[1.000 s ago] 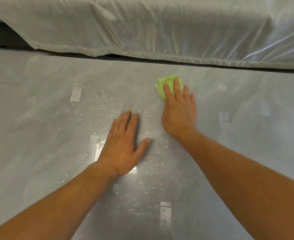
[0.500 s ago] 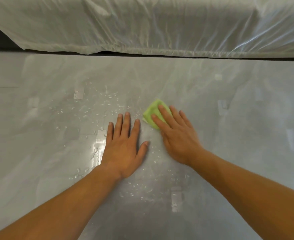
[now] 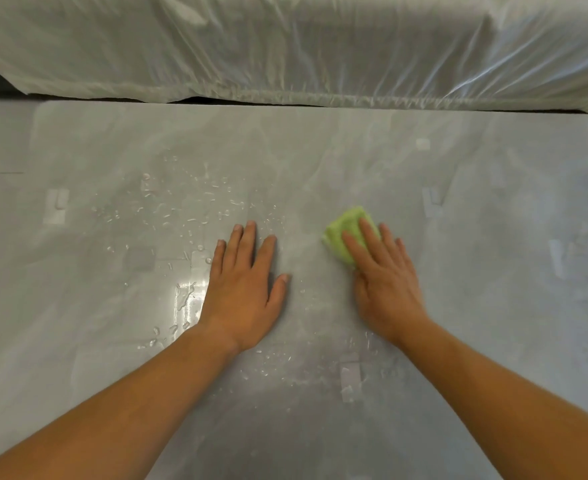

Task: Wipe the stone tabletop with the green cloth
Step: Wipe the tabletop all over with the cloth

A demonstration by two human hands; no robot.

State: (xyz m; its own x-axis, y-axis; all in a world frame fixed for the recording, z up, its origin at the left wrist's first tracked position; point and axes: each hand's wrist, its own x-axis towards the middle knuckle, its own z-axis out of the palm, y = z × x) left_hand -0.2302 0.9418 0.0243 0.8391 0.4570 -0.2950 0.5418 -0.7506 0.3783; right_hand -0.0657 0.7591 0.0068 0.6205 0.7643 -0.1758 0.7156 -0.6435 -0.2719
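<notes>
One view only, head-worn. It looks forward and down on the stone tabletop (image 3: pixel 459 168) from close above its near side. The tabletop fills most of the frame; plastic sheeting (image 3: pixel 285 46) lies beyond its far edge.

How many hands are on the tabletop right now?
2. The left hand rests flat on the stone tabletop; the right hand presses the green cloth down with straight fingers.

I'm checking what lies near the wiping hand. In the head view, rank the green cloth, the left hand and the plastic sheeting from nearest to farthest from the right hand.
1. green cloth: touching, under the fingers of the right hand.
2. left hand: flat on the tabletop, to its left, apart.
3. plastic sheeting: beyond the tabletop's far edge.
</notes>
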